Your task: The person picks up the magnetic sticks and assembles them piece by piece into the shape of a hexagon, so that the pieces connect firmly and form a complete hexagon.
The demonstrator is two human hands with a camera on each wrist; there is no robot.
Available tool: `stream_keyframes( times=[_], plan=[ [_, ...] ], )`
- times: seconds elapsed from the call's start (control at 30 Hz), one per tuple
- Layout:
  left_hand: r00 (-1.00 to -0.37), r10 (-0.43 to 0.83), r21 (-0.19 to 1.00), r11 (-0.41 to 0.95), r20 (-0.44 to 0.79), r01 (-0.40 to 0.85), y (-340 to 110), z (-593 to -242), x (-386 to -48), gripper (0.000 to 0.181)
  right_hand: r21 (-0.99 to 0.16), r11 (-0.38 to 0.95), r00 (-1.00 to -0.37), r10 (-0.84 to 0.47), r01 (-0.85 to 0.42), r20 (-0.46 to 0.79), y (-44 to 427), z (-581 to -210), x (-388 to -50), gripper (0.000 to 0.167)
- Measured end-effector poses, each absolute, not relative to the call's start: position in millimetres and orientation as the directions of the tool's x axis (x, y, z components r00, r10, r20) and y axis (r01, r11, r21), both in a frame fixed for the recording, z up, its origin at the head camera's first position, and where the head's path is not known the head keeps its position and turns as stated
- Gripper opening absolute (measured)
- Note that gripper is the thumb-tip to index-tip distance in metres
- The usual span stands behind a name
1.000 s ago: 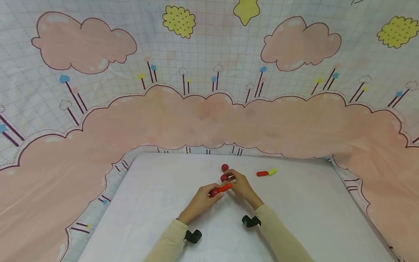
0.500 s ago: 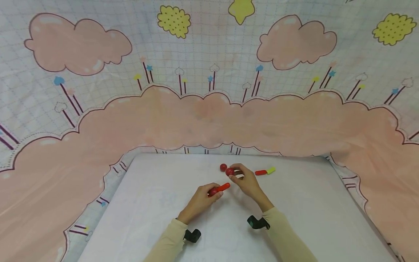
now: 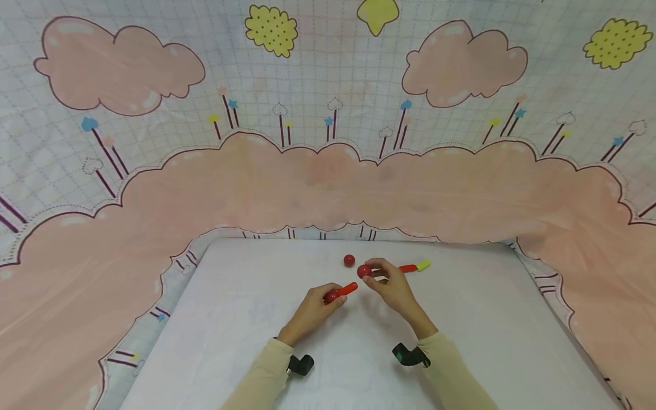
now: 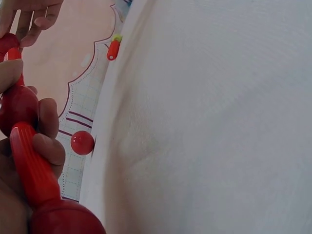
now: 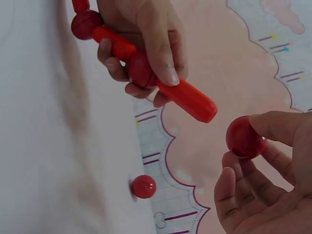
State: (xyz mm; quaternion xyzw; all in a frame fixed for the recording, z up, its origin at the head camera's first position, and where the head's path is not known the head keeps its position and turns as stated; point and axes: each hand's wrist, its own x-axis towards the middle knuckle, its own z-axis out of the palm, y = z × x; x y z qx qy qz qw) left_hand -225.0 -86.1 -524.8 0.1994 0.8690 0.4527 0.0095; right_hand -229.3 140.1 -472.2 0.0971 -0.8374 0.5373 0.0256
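Note:
My left hand (image 3: 311, 307) grips a chain of orange-red rods and red balls. In the right wrist view a free rod end (image 5: 192, 100) points toward my right hand, beyond a ball (image 5: 140, 70) inside the left fingers. The chain runs on past the left hand through a further rod and ball (image 5: 87, 24). My right hand (image 3: 394, 289) pinches a separate red ball (image 3: 364, 271) between thumb and fingers. That ball is apart from the rod end by a small gap. One loose red ball (image 3: 349, 260) lies on the table behind the hands.
Behind the right hand lie a red rod (image 3: 408, 268) and a yellow-green rod (image 3: 423, 265), end to end. The white table (image 3: 230, 330) stands before a patterned cloth (image 3: 318, 182). Both wrists carry small black cameras.
My right hand has drawn its red ball rightward and back, away from the rod end. My left hand and its chain stay nearly in place. The loose ball has not visibly moved.

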Motion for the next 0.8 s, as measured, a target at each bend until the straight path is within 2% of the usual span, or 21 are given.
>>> stream_keyframes(
  times=[0.23, 0.8],
  plan=[
    [-0.92, 0.357, 0.783, 0.52, 0.163, 0.341, -87, -527, -229, 0.031, -0.9, 0.404, -0.984, -0.133, -0.16, 0.115, 138, -480, -226, 0.038],
    [-0.919, 0.361, 0.791, 0.512, 0.155, 0.335, -88, -530, -234, 0.028, -0.917, 0.378, -0.987, -0.139, -0.127, 0.079, 136, -487, -223, 0.033]
  ],
)
